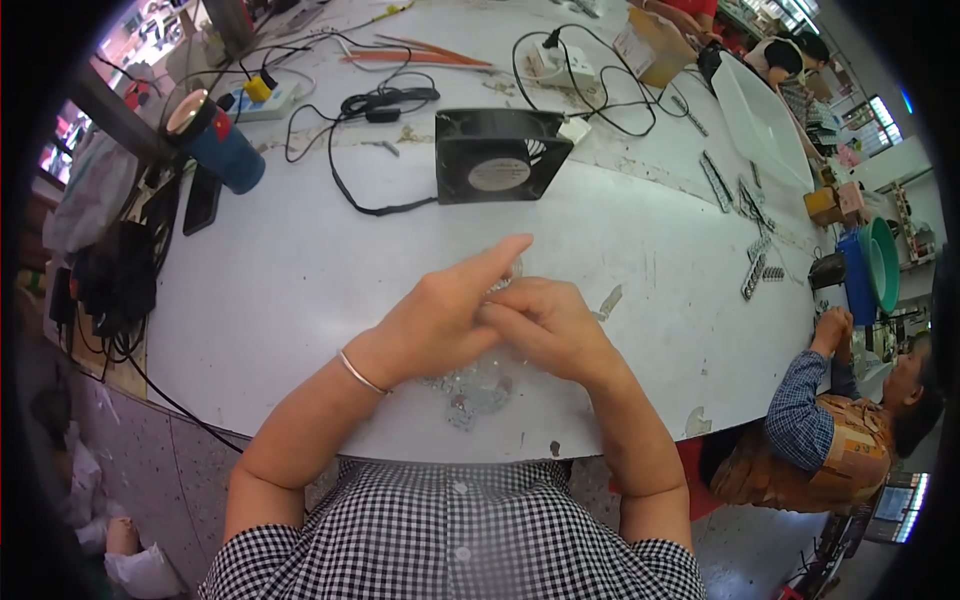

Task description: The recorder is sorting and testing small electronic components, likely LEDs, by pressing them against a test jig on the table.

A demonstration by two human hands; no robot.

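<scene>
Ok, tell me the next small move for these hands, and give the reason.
Probably lower the left hand and its raised forefinger back onto the small clear piece pinched at the right hand. Both hands meet above a heap of clear plastic bits near the white table edge, and the piece looks only partly gripped, though it is mostly hidden.

Head cam, looking straight down over a workbench

One fisheye view only, worn on the person's head and tilted down and forward, so the checked shirt fills the bottom edge and both forearms rise from it. The left hand (440, 320) and right hand (545, 325) sit close and dead centre, the curved white worktable (300, 290) bends away behind them, and a black square fan (497, 155) marks the far side.
</scene>
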